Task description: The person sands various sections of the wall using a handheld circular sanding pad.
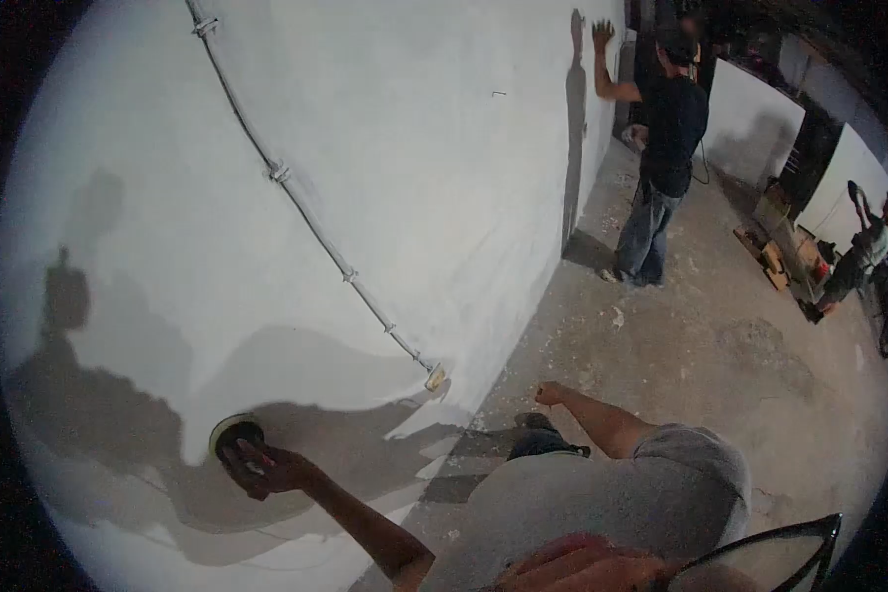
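My left hand (266,470) is wrapped round a dark round sanding pad (233,434) with a pale rim. The pad rests against the white wall (365,118), low on the left, in the shadow of my body. Farther right, my right hand (551,394) hangs over the floor beside my body, apart from the wall. Its fingers look curled closed, and I see nothing in them.
A cable conduit (311,219) with clips runs down the wall to a small box (435,377). One person (671,138) stands at the wall's far end, hand raised to it. Another person (863,252) works at a white panel (844,192), with boxes (775,264) nearby on the concrete floor (651,365).
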`<act>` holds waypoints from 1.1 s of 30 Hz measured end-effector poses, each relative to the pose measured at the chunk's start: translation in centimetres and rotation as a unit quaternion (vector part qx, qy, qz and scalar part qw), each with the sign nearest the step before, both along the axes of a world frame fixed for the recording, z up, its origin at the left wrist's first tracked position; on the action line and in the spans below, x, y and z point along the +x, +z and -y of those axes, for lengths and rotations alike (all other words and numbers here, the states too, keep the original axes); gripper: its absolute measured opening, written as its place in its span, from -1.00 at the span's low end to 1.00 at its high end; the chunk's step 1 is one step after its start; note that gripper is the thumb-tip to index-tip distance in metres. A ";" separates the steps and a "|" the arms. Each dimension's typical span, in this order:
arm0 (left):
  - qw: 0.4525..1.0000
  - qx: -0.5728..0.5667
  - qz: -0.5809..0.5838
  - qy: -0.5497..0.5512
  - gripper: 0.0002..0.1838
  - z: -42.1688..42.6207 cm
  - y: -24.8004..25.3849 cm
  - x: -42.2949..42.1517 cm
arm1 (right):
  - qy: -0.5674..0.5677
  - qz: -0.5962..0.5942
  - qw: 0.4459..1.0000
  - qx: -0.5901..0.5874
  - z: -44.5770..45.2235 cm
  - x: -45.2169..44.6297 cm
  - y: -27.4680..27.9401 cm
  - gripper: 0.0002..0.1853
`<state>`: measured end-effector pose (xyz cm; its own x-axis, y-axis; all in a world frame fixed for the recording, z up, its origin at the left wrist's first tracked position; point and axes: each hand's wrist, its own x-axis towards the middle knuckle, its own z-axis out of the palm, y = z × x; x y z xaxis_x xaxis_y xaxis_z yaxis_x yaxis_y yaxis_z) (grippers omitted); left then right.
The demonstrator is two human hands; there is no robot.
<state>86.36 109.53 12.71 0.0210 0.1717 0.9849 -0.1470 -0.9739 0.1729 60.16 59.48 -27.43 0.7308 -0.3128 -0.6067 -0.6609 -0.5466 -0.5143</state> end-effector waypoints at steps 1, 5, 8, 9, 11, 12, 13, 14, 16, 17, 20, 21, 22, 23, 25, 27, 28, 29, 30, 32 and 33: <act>0.998 -0.006 -0.042 0.041 -0.68 -2.0 -1.0 0.8 | 0.008 -0.008 1.000 -0.010 0.1 -0.1 0.1 -0.57; 0.995 -0.044 0.035 0.080 -0.65 -6.3 1.3 2.2 | 0.048 -0.024 0.998 -0.032 0.0 -1.3 1.6 -0.59; 0.995 -0.028 0.093 0.030 -0.65 -0.8 5.8 -1.7 | 0.054 -0.064 0.996 -0.002 1.0 -2.0 -0.8 -0.58; 0.998 -0.011 0.060 0.034 -0.66 0.1 4.9 -2.0 | 0.057 -0.052 0.996 -0.033 1.9 -2.3 -5.4 -0.57; 0.999 0.003 0.027 0.038 -0.67 0.4 4.3 -2.2 | 0.061 -0.040 0.995 -0.065 2.0 -2.4 -5.9 -0.56; 0.999 0.026 0.031 0.023 -0.68 -0.2 4.4 -2.3 | -0.006 -0.064 0.998 -0.006 1.0 -2.6 -2.1 -0.56; 0.998 0.048 0.035 0.009 -0.68 -0.7 4.6 -2.3 | -0.073 -0.089 0.992 0.053 0.5 -2.8 -0.1 -0.55; 0.997 0.001 0.065 -0.048 -0.66 -1.3 5.5 -1.6 | -0.072 -0.090 0.992 0.052 0.6 -2.7 0.3 -0.55; 0.998 -0.021 0.064 0.013 -0.65 -2.7 6.4 -1.8 | 0.000 -0.087 0.996 0.016 0.9 -2.1 -0.3 -0.56; 0.994 -0.042 0.065 0.072 -0.64 -3.6 6.5 -1.6 | 0.001 -0.089 0.996 0.017 0.8 -2.3 -0.2 -0.56; 0.991 -0.091 0.054 0.087 -0.65 -6.3 4.2 0.5 | -0.011 -0.031 0.999 0.020 0.2 -2.5 2.2 -0.54; 0.991 -0.083 0.059 0.088 -0.65 -6.4 4.0 0.6 | -0.012 -0.048 0.999 0.015 0.2 -2.6 1.9 -0.54; 0.991 -0.082 0.057 0.090 -0.65 -6.5 2.6 0.8 | -0.013 -0.065 0.998 0.010 0.5 -2.7 0.9 -0.54; 0.993 -0.056 0.008 0.107 -0.62 -6.5 0.5 1.2 | -0.013 -0.066 0.998 0.010 0.8 -3.0 0.0 -0.54; 0.991 -0.032 -0.041 0.123 -0.57 -5.9 0.0 1.0 | -0.010 -0.028 0.998 0.058 1.6 -3.9 -2.0 -0.53; 0.994 -0.058 -0.059 0.076 -0.54 -5.4 1.0 0.4 | -0.012 -0.052 0.998 0.035 0.5 -3.6 -0.1 -0.54; 0.993 -0.062 -0.059 0.075 -0.54 -6.0 1.4 0.8 | -0.014 -0.077 0.997 0.012 0.2 -3.5 1.9 -0.56; 0.989 -0.054 -0.074 0.116 -0.53 -7.2 1.7 1.6 | -0.015 -0.077 0.997 0.008 0.9 -3.5 1.0 -0.56; 0.983 -0.043 -0.088 0.157 -0.51 -7.8 2.7 1.6 | 0.015 -0.045 0.999 -0.012 1.2 -3.6 -0.7 -0.54; 0.991 -0.017 -0.037 0.125 -0.50 -7.9 6.1 0.9 | 0.042 -0.011 0.999 -0.032 1.9 -3.6 -2.0 -0.48; 0.996 0.010 0.016 0.093 -0.49 -7.3 8.6 0.4 | 0.029 -0.027 0.999 -0.021 1.7 -3.3 -1.2 -0.55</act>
